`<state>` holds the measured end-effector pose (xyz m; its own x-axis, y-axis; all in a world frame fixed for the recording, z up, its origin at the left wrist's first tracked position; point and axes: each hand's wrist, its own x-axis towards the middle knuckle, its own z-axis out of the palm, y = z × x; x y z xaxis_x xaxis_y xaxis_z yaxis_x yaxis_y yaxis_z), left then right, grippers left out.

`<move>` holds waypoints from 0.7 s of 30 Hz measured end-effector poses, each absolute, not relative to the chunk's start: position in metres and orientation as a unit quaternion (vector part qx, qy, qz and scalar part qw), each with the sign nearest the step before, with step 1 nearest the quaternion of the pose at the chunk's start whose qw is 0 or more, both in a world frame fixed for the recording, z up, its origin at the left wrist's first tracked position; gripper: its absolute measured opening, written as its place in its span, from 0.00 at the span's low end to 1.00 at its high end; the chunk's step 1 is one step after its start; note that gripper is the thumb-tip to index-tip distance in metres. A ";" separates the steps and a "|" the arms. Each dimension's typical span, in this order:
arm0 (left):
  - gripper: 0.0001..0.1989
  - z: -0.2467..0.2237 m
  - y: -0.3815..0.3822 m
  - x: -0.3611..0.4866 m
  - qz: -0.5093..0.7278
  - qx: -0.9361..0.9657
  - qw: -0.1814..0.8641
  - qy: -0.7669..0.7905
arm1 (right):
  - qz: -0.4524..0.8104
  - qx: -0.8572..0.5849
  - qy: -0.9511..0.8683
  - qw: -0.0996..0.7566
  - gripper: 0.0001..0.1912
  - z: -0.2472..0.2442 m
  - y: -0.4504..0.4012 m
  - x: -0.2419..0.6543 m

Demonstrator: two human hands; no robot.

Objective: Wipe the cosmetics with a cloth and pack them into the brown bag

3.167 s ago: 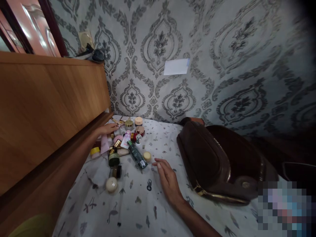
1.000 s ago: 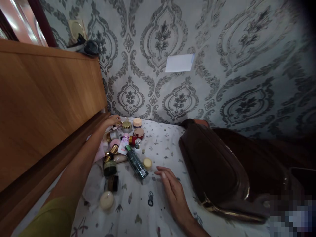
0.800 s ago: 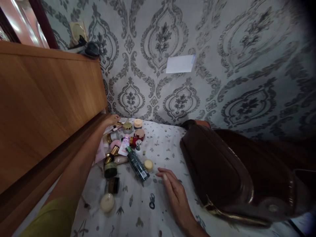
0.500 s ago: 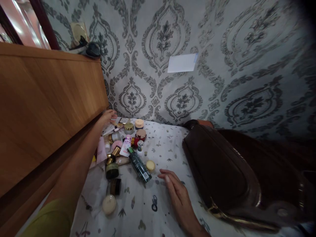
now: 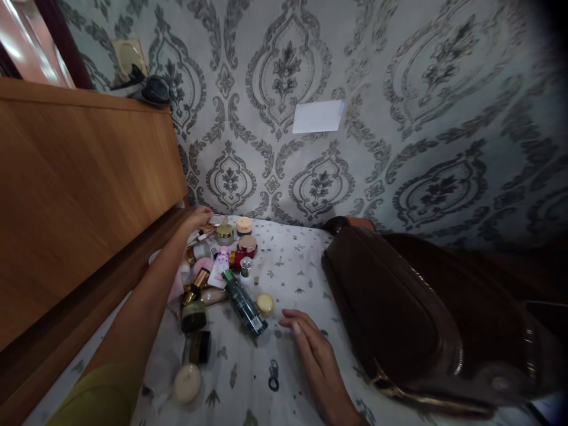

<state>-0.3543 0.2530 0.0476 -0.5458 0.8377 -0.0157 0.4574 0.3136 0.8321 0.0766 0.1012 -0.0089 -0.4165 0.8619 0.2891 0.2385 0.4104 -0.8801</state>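
Note:
My left hand [image 5: 200,218] reaches to the far left end of a pile of cosmetics, close to the wall. Its fingers are stretched out and partly bent, at the edge of small slim items; what the fingertips touch is too small to tell. Near it stand a gold-lidded jar [image 5: 225,233] and a peach-lidded jar [image 5: 244,225]. My right hand [image 5: 313,352] is open over the patterned sheet, fingers extended and holding nothing. Its fingertips are nearest a small cream-yellow round container [image 5: 265,303]. Beside that lies a dark green bottle [image 5: 245,305]. A pink-and-white tube [image 5: 220,267] lies farther back.
A brown leather bag [image 5: 390,313] lies on the right. Along the left runs a wooden cabinet [image 5: 89,177]. Patterned wallpaper with a white card [image 5: 318,116] rises behind. A round pale-lidded jar [image 5: 187,383] and a dark-lidded jar [image 5: 200,347] lie near the front left.
My left hand has moved right and slightly nearer, toward the pile. My right hand stays in about the same place, and the view has shifted slightly to the right.

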 end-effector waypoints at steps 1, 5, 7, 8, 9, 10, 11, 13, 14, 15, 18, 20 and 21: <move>0.18 0.048 0.256 -0.353 0.398 0.422 0.222 0.784 | 0.399 -0.370 -0.742 0.392 0.23 -0.009 0.101 0.077; 0.18 0.044 0.269 -0.346 0.343 0.443 0.186 0.807 | 0.403 -0.368 -0.738 0.397 0.22 -0.010 0.101 0.077; 0.18 0.040 0.275 -0.342 0.322 0.449 0.171 0.816 | 0.406 -0.368 -0.735 0.400 0.22 -0.009 0.101 0.077; 0.18 0.038 0.277 -0.340 0.314 0.449 0.163 0.820 | 0.407 -0.368 -0.734 0.400 0.22 -0.009 0.100 0.077; 0.18 0.037 0.279 -0.339 0.308 0.449 0.156 0.824 | 0.410 -0.369 -0.732 0.400 0.22 -0.008 0.100 0.076; 0.18 0.035 0.280 -0.338 0.302 0.449 0.150 0.828 | 0.412 -0.369 -0.730 0.400 0.22 -0.008 0.100 0.076; 0.18 0.035 0.282 -0.338 0.298 0.448 0.146 0.830 | 0.415 -0.369 -0.729 0.400 0.22 -0.007 0.099 0.076; 0.19 0.034 0.283 -0.338 0.293 0.447 0.141 0.833 | 0.419 -0.369 -0.728 0.397 0.22 -0.007 0.099 0.077; 0.19 0.035 0.283 -0.338 0.293 0.447 0.140 0.834 | 0.420 -0.369 -0.728 0.397 0.22 -0.007 0.100 0.077; 0.20 0.035 0.284 -0.338 0.294 0.446 0.139 0.834 | 0.419 -0.368 -0.729 0.397 0.22 -0.008 0.100 0.077; 0.26 0.036 0.282 -0.335 0.305 0.439 0.137 0.834 | 0.415 -0.364 -0.732 0.398 0.22 -0.011 0.101 0.078; 0.34 0.038 0.278 -0.332 0.323 0.441 0.142 0.825 | 0.416 -0.363 -0.732 0.399 0.21 -0.012 0.102 0.078; 0.37 0.039 0.275 -0.330 0.335 0.445 0.146 0.817 | 0.417 -0.364 -0.731 0.399 0.21 -0.013 0.102 0.078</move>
